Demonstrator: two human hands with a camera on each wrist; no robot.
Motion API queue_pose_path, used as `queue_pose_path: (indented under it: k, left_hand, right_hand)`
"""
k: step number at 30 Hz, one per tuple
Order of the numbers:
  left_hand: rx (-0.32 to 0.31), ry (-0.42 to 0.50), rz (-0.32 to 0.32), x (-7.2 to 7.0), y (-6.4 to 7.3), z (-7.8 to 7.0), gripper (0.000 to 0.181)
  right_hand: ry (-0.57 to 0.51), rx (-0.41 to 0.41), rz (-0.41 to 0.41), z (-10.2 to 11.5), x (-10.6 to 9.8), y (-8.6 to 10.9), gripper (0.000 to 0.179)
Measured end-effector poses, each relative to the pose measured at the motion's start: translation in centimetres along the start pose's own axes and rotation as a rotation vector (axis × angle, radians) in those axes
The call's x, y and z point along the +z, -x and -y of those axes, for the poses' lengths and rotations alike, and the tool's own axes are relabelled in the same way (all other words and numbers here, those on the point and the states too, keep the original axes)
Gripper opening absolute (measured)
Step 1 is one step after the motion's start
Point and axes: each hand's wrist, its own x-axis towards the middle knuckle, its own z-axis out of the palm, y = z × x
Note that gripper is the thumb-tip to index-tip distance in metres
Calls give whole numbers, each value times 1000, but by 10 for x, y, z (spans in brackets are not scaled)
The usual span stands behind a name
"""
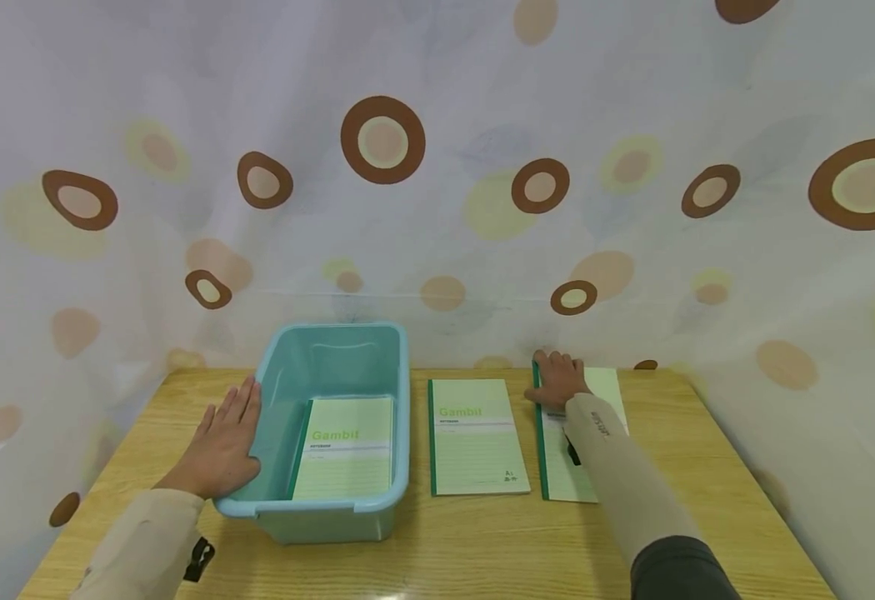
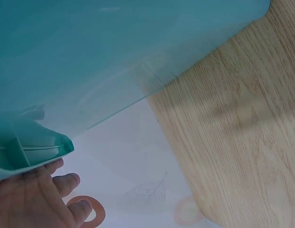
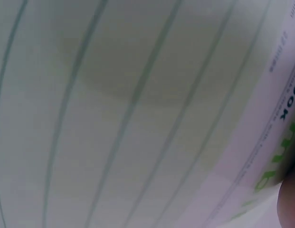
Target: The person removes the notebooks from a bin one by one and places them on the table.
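My left hand (image 1: pixel 220 442) rests on the left rim of a light blue plastic basin (image 1: pixel 355 358), its fingers straight. In the left wrist view the hand (image 2: pixel 40 199) lies against the rim, beside the basin's translucent wall (image 2: pixel 99 52). A notebook (image 1: pixel 343 458) with a green spine and "Gambit" on its cover lies inside the basin. At the far right, my right hand (image 1: pixel 560 382) grips the top left corner of another such notebook (image 1: pixel 568 471), fingers bent over it. That lined cover (image 3: pixel 133 118) fills the right wrist view; a fingertip shows at the edge.
A third Gambit notebook (image 1: pixel 475 442), with small handwriting in its lower corner, lies between the basin and the right notebook. Everything stands on a wooden table (image 1: pixel 482 550). Behind it hangs a white cloth (image 1: pixel 452 225) with brown and yellow spots.
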Motion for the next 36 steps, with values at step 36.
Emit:
queue_pose_path:
  k: [36]
  left_hand:
    - [-1,13,8,-2,-1,0,87]
  right_hand:
    - [-282,79,10,16,-8,3,45]
